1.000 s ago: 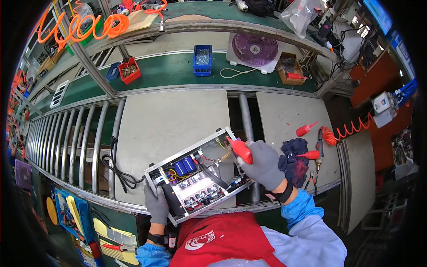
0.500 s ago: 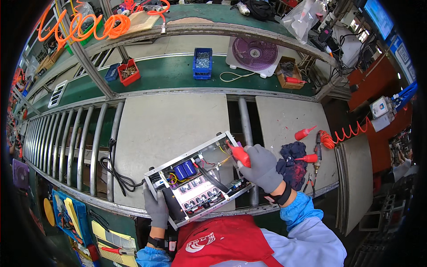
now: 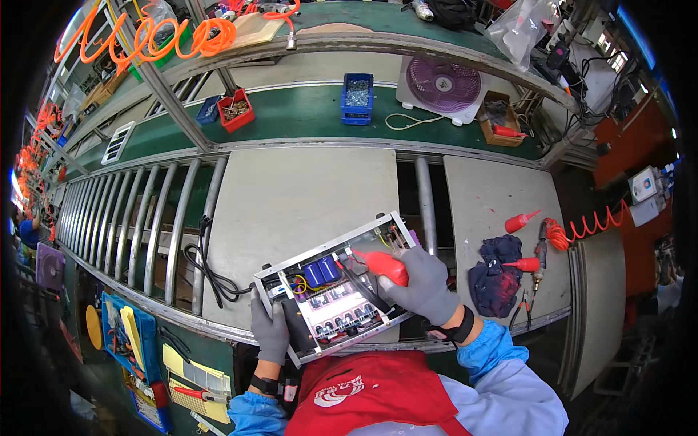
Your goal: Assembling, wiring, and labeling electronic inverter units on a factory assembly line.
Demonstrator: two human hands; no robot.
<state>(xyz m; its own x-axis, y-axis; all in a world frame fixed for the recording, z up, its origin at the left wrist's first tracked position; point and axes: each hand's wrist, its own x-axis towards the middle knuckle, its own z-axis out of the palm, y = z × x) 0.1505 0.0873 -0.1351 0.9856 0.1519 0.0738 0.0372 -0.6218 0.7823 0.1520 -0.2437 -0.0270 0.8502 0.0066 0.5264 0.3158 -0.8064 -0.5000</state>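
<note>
An open metal equipment case (image 3: 291,263) with circuit parts inside lies tilted in front of me, its near edge against my red apron (image 3: 392,374). My left hand (image 3: 270,330), in a grey glove, is closed on the left side of the case. A red squeeze bottle (image 3: 385,266) is in my right hand (image 3: 429,287), also gloved in grey. The bottle's nozzle points left into the case, close to two blue cylindrical capacitors (image 3: 321,272). White-lit circuit boards (image 3: 338,309) and a black cable bundle fill the near part. A black power cord (image 3: 211,272) runs out from the left side.
On the right board (image 3: 480,196) lie a dark stained cloth (image 3: 491,291), two more red bottles (image 3: 520,220) and a tool on a coiled orange hose (image 3: 558,234). Rollers (image 3: 149,225) stretch left. Screw bins (image 3: 357,100) and a purple fan (image 3: 442,83) stand behind.
My right hand has moved the red bottle from the case's far right corner left toward the blue capacitors. My left hand still grips the case. The whole view has shifted somewhat.
</note>
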